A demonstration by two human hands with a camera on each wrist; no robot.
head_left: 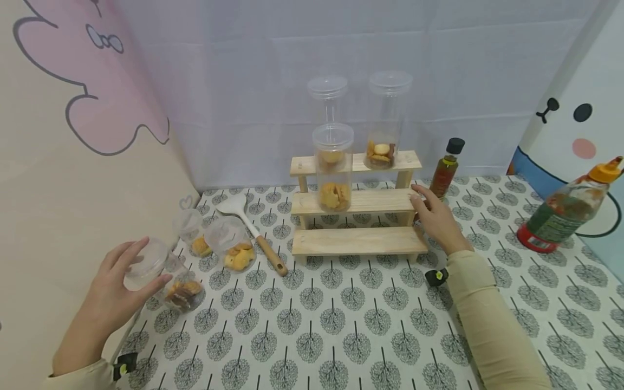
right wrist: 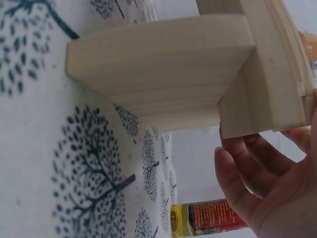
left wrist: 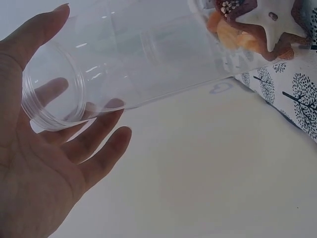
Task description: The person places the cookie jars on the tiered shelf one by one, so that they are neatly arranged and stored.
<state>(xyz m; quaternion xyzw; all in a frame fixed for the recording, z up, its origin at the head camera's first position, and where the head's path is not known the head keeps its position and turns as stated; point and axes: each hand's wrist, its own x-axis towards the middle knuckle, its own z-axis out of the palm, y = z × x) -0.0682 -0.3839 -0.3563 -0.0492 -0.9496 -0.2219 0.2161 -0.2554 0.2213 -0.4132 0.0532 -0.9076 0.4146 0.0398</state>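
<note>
At the left, my left hand is spread around the lidded end of a clear jar. Its thumb and fingers lie on either side of the lid, with some fingertips apart from the wall. Brown and orange cookies, one star-shaped, lie in the jar's bottom. Across the table, my right hand holds the right end of a three-step wooden rack at the middle step. In the right wrist view, some fingertips are hidden behind the rack's leg.
Three lidded cookie jars stand on the rack, one on the middle step. Two smaller jars and a white spatula with a wooden handle lie left of it. An oil bottle stands behind my right hand; a sauce bottle is far right.
</note>
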